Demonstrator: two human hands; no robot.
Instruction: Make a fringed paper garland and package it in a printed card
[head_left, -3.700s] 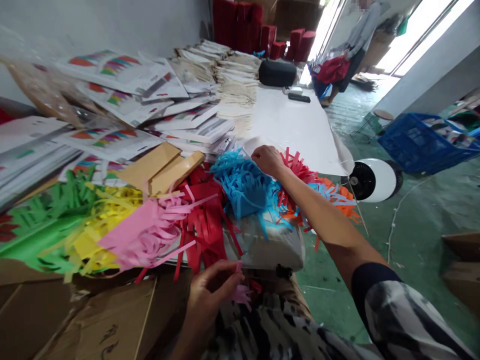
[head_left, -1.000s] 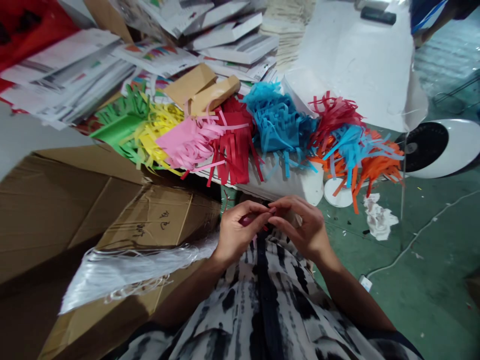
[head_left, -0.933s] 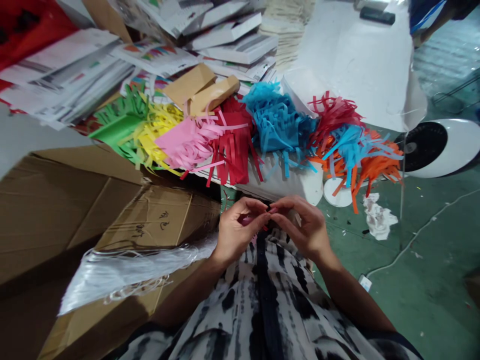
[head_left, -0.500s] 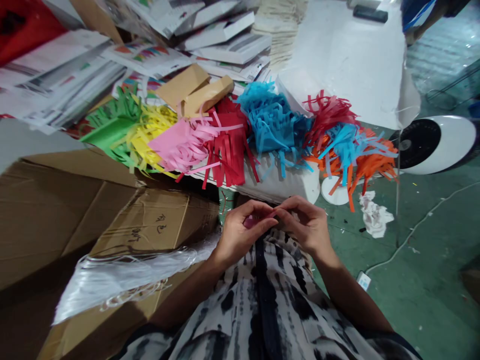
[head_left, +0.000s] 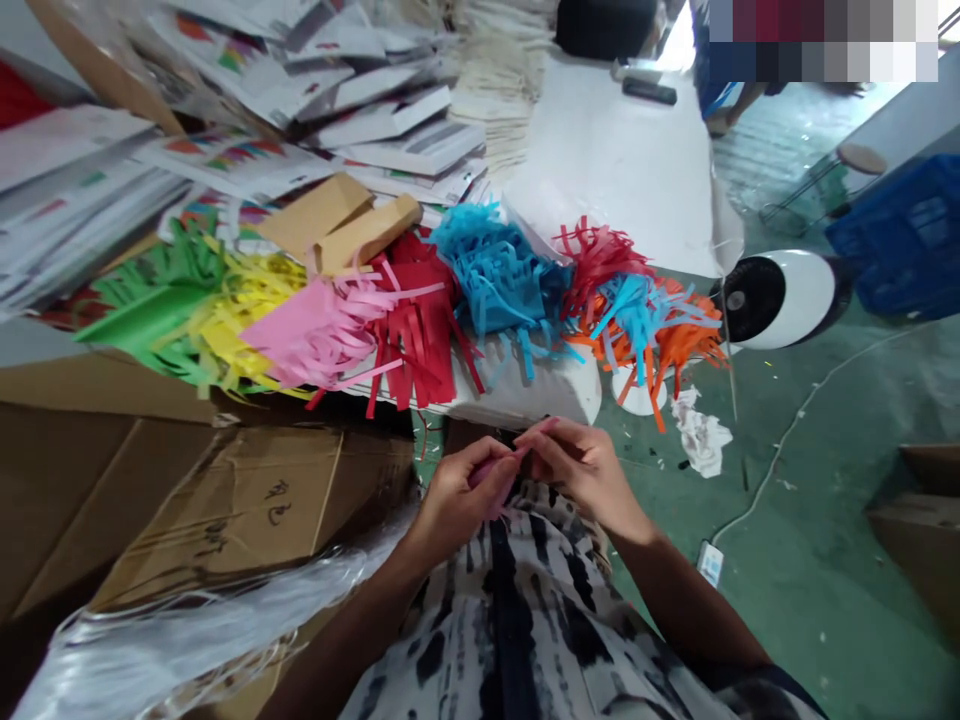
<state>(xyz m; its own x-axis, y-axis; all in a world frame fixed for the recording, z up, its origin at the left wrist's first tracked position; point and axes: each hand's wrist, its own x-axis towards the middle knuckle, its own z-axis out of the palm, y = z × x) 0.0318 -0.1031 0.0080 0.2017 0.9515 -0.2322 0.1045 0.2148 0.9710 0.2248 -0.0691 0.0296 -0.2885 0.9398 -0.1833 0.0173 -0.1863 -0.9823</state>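
Observation:
My left hand (head_left: 456,498) is closed on a piece of pink tissue paper (head_left: 484,472), which shows between its thumb and fingers. Right beside it, my right hand (head_left: 589,475) pinches the twisted end of the same paper. Both hands are at my waist, just below the table's front edge. On that edge lie fringed paper bundles: green (head_left: 142,315), yellow (head_left: 229,335), pink (head_left: 289,335), red (head_left: 420,350) and blue (head_left: 506,290). To their right, a smaller light blue fringed bunch (head_left: 634,305) lies over orange strips (head_left: 686,330).
Flat white printed packets (head_left: 397,120) and tan cardboard pieces (head_left: 322,215) lie behind the bundles. An open cardboard box (head_left: 247,510) with white cords (head_left: 225,610) stands at my left. At right are a white-and-black round object (head_left: 806,300), a cable (head_left: 787,450) and a blue crate (head_left: 900,235).
My right hand has turned and pulled slightly away from the left, with more pink paper showing between them. The view has shifted, so the table appears further left and more floor shows at right.

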